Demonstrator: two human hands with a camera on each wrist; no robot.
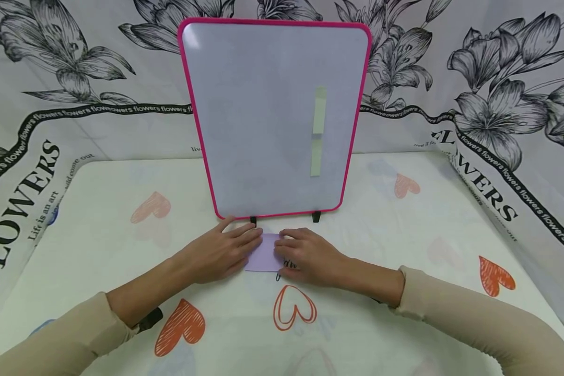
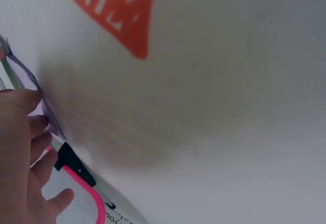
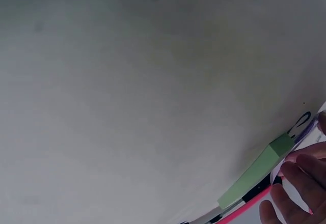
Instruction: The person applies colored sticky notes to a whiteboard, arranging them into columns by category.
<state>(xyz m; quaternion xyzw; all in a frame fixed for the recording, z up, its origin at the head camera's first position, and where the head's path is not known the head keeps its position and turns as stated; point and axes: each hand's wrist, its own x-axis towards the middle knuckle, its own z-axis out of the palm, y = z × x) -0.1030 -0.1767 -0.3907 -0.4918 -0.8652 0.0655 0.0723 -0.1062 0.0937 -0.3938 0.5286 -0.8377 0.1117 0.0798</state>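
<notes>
Beige sleeves (image 1: 460,310) nearest. Purple sheet (image 1: 266,258) sits just in front of the whiteboard (image 1: 258,120) — left hand (image 1: 223,253) pinches its left side, right hand (image 1: 312,256) grips its right. Two pale green strips (image 1: 319,110) on the whiteboard's right half, one above the other. Floral cloth (image 1: 136,133) reads "FLOWERS" both sides of the whiteboard, "Life is an art" to its left — black band (image 1: 136,109) behind repeats "flowers".

A pale worktop (image 1: 98,203) scattered with printed orange hearts (image 1: 494,274) runs back, over there, to a white backdrop (image 1: 157,78) of black line-drawn flowers (image 1: 507,107), a wavy dark band (image 1: 115,109) lettered "flowers" crossing it.
</notes>
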